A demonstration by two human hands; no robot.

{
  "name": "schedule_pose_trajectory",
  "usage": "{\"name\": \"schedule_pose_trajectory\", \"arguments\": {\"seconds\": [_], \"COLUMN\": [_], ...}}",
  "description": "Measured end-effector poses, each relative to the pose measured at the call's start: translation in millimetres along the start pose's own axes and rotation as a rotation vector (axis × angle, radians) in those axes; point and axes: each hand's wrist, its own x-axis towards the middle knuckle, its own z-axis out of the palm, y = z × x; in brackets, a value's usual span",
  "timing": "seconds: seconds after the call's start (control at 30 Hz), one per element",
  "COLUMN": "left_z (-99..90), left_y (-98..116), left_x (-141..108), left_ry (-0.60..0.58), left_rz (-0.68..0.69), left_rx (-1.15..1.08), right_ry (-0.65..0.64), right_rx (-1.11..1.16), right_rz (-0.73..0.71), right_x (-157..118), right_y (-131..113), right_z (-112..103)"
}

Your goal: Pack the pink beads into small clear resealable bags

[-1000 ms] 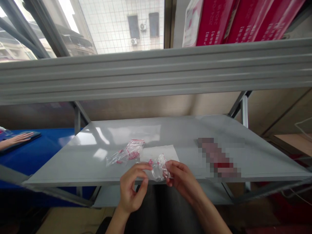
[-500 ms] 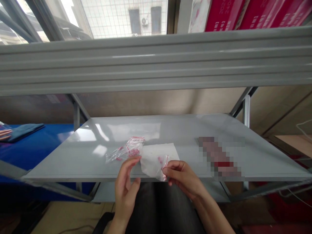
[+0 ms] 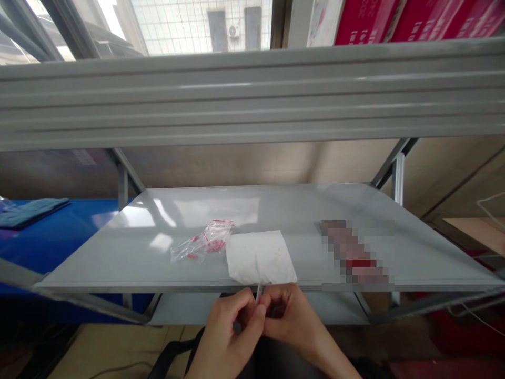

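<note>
Your left hand (image 3: pixel 232 329) and right hand (image 3: pixel 294 320) meet by the gray table (image 3: pixel 138 266)'s near edge, fingertips clamped on a small plastic bag (image 3: pixel 259 293).

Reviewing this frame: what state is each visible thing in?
Left hand: closed, pinching small plastic item
Right hand: closed, pinching it too
Small plastic item: mostly hidden; open or sealed, cannot tell
Clear bags: lying flat, red pieces inside
White paper: spread out, creased
Blue cloth: lying flat
</note>
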Motion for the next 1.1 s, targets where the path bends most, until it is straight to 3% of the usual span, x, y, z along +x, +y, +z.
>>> {"name": "schedule_pose_trajectory", "arguments": {"seconds": [0.2, 0.3, 0.4, 0.6, 0.77, 0.9, 1.03, 1.1], "left_z": [-6.3, -11.2, -13.1, -6.6, 1.4, -1.8, -9.0, -8.6], "left_y": [9, 9, 7, 8, 8, 9, 13, 11], "left_x": [-3, -5, -7, -9, -10, -15, -19, -16], "left_ry": [-0.088, -0.213, -0.284, -0.122, 0.046, 0.186, 0.316, 0.31], "left_rz": [0.029, 0.022, 0.05, 0.169, 0.241, 0.264, 0.353, 0.429], "left_rx": [-0.02, -0.081, -0.05, 0.168, 0.32, 0.307, 0.214, 0.21], "right_ry": [-0.141, -0.247, -0.265, -0.13, 0.078, 0.24, 0.201, 0.154], "right_rx": [0.036, -0.007, -0.044, -0.24, -0.556, -0.725, -0.666, -0.583], "right_rz": [0.07, 0.12, 0.122, -0.082, -0.128, -0.16, -0.2, -0.221], "right_x": [-2, -6, -12, -25, -32, -30, -24, -21], "right_y": [-1, -3, -6, -21, -26, -29, -40, -45], "right_z": [-10, -18, -19, -6, 1, -1, 0, 0]}}
